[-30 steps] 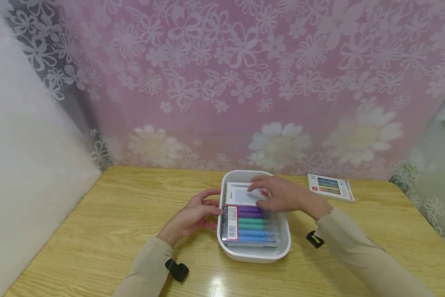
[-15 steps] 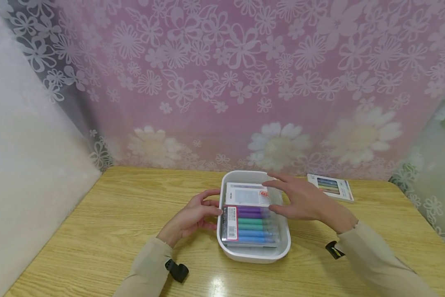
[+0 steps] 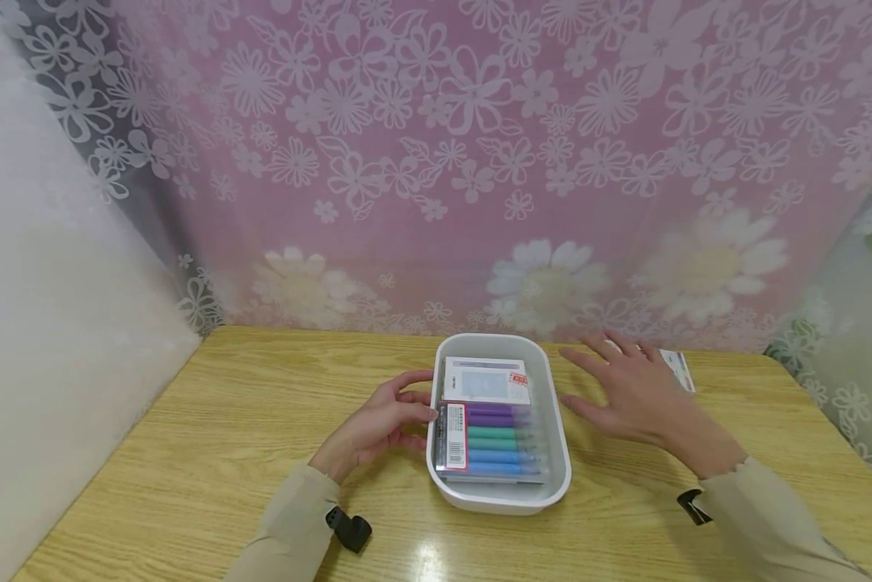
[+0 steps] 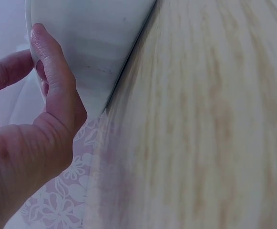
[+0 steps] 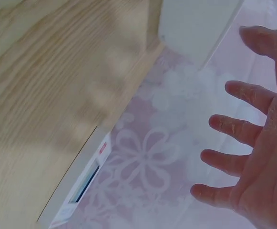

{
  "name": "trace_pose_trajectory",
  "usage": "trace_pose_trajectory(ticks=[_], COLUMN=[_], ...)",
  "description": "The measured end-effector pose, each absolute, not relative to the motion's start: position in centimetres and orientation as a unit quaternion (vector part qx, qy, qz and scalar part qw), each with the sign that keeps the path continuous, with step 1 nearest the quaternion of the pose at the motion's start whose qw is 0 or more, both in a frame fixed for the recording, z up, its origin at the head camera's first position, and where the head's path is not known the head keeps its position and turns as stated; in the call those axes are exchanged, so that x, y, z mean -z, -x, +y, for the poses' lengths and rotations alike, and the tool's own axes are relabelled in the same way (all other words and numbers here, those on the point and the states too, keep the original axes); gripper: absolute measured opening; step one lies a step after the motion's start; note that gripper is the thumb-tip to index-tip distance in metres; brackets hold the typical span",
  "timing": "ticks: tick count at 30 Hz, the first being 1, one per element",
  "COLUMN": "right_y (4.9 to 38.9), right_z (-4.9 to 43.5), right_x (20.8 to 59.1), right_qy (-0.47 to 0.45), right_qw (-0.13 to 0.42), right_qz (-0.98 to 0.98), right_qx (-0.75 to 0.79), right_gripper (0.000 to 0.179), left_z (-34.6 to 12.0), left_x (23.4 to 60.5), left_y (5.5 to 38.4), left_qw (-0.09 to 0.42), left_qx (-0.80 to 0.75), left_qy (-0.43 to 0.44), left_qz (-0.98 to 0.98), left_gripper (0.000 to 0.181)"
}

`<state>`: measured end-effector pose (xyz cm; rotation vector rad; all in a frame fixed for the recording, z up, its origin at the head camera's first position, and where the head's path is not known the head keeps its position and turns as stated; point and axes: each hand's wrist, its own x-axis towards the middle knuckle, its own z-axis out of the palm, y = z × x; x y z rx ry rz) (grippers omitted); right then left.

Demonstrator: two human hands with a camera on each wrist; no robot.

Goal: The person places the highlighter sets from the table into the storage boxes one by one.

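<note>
A white plastic bin [image 3: 561,449] stands upright on the wooden table. In it lie a clear-cased pack of purple, green and blue pens [image 3: 492,440] and, behind that, a white box [image 3: 482,381] with a red mark. My left hand [image 3: 373,424] rests against the bin's left side, thumb and fingertips right at the rim. Over the table to the right of the bin, my right hand [image 3: 642,400] is spread and holds nothing. Beyond it lies a flat white box [image 3: 677,370], mostly covered by the hand in the head view; its windowed front shows in the right wrist view.
The wooden table [image 3: 261,404] runs back to a pink flowered curtain [image 3: 421,202]. Pale curtain panels hang at the left and right sides. A black wrist camera [image 3: 348,529] is strapped at the left sleeve, another [image 3: 694,508] at the right.
My right hand has moved out from over the bin to the right, fingers spreading, and now covers much of the flat white box. The left hand and bin have stayed put.
</note>
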<state>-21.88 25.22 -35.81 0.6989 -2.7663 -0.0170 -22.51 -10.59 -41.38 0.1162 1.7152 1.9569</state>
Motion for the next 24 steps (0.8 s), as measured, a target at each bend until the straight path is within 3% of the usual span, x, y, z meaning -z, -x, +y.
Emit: trace_pose_trajectory(ticks=[7, 24], right_y=[22.0, 24.0], right_z=[27.2, 31.3], right_x=[36.3, 38.3], right_qy=[-0.21, -0.176], right_qw=[0.143, 0.086], right_qz=[-0.967, -0.98], right_qx=[0.029, 0.023], right_gripper=[0.067, 0.073], left_z=[-10.7, -10.7], left_x=[41.5, 41.4], left_y=[22.6, 22.4], left_qw=[0.267, 0.266], left_qx=[-0.724, -0.723], left_qy=[-0.042, -0.039], left_qz=[0.635, 0.636], left_gripper=[0.069, 0.068])
